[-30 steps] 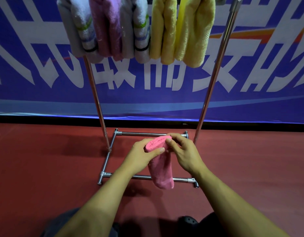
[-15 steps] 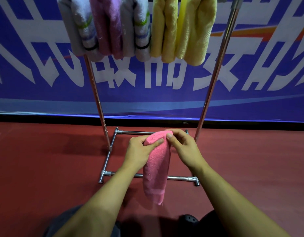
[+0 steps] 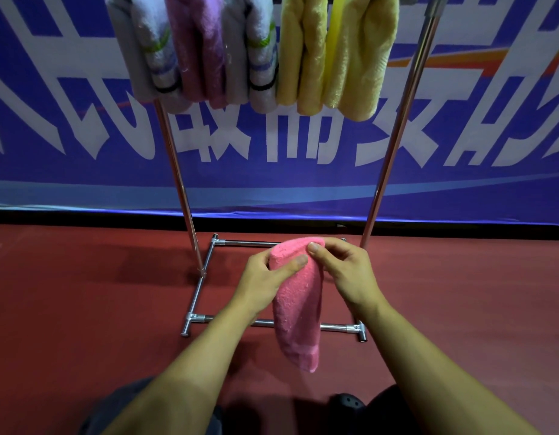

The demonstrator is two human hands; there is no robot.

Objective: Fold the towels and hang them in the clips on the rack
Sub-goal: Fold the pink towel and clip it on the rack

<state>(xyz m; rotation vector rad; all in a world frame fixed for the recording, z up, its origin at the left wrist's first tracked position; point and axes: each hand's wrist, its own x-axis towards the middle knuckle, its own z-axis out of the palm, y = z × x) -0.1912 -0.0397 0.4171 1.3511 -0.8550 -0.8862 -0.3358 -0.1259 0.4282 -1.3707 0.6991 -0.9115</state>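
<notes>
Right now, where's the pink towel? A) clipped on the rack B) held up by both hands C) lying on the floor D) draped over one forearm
B: the left hand and right hand both pinch the folded top of the pink towel, which hangs down clear of the floor.

I'm standing in what looks like a staged event or demo area, not a home. Right ahead, a big blue banner (image 3: pixel 460 171) with large white lettering fills the far wall. Under me is smooth dark-red flooring (image 3: pixel 67 309), like a sports hall. Just a bare chrome rack (image 3: pixel 394 133) stands here, towels (image 3: pixel 334 58) hanging along its top.
</notes>
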